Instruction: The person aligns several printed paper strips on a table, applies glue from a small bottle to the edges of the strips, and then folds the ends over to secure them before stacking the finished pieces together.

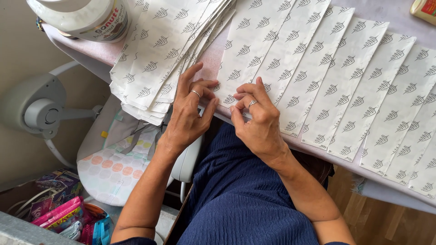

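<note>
Laying out leaf-print paper bags (290,68) in overlapping row. Right hand (256,115) pinches, prob., nearest bag's edge; left hand (188,111) open, flat beside stack (154,68). Next needs clean alignment w/ row.

Your left hand (190,113) has the loose stack of paper bags (159,59) crowding it at eleven o'clock, with a white jar (86,18) beyond at ten. At three o'clock from your right hand (256,118), overlapping bags (354,86) cover the desk (386,9). Bare desk shows only between the hands at twelve.
</note>
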